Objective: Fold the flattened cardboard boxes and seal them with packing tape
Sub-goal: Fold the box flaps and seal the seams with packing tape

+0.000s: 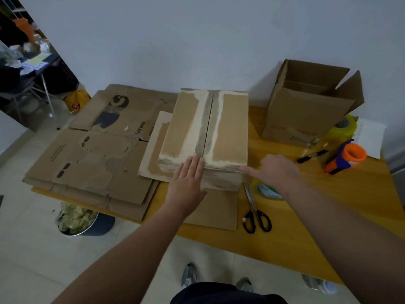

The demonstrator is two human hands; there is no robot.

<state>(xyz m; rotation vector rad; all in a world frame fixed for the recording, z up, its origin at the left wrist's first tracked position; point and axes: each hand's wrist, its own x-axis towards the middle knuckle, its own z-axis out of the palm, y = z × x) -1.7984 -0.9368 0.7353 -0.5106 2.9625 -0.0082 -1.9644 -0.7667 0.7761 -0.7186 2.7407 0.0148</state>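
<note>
Flatly, left hand [186,183] on peeled box [230,128], right hand [276,170] — its corner

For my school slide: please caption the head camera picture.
A person's left hand lies flat on the cardboard box, the right hand touches its corner, scissors nearby.
</note>
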